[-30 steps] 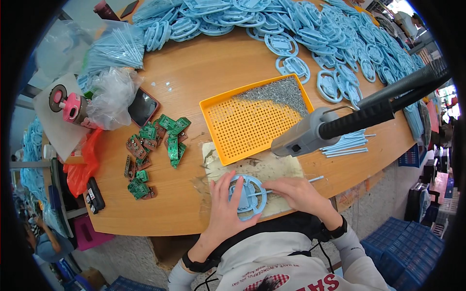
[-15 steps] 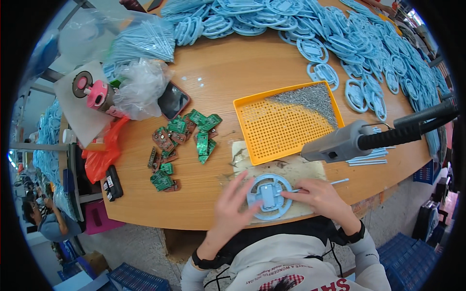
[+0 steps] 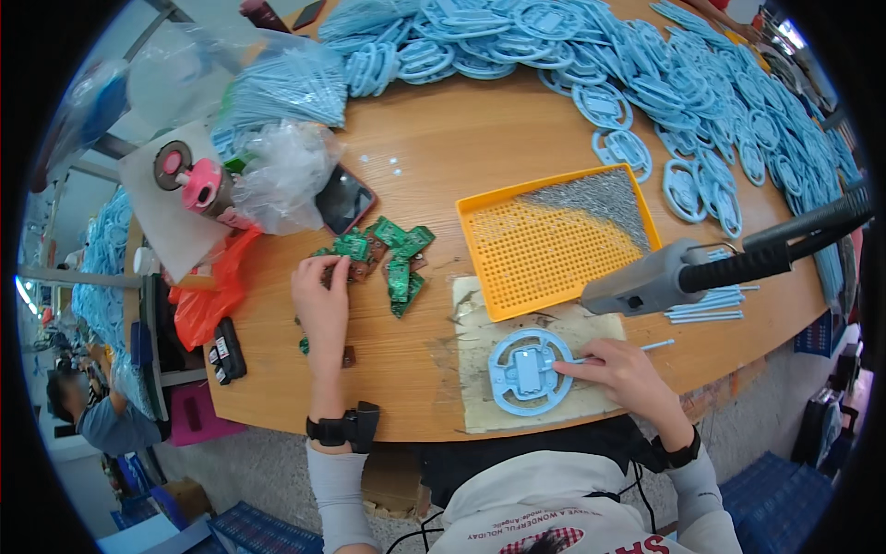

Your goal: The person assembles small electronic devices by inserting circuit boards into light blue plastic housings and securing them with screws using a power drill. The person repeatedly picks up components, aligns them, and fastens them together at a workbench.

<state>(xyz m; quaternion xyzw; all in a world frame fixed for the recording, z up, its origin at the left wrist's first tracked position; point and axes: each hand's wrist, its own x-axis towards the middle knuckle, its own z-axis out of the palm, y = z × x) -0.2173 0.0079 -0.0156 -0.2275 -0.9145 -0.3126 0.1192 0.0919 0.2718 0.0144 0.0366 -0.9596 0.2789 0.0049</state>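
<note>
A light blue, wheel-shaped plastic part [image 3: 508, 380] lies flat on a stained, pale work mat [image 3: 475, 319]. My right hand [image 3: 620, 377] grips a thin blue plastic rod [image 3: 657, 347], its fingertips at the right rim of the wheel-shaped part. The rod's far end sticks out to the right; its inner end is partly under the fingers. Off to the left, my left hand [image 3: 323, 300] reaches into a pile of green and brown circuit boards [image 3: 392, 242]. Its fingers are curled together there, and what they pinch is hidden.
Behind the mat stands a yellow perforated tray [image 3: 544, 249] with small metal pieces. A grey tool on a jointed arm [image 3: 637, 277] hangs over its right corner. Blue plastic parts [image 3: 554, 42] are heaped along the far edge. A phone [image 3: 346, 198], plastic bags and a bottle [image 3: 208, 189] stand left.
My left hand has left the wheel-shaped part and moved left to the circuit boards, its fingers now curled. My right hand stays at the part with the rod. The whole view has shifted slightly.
</note>
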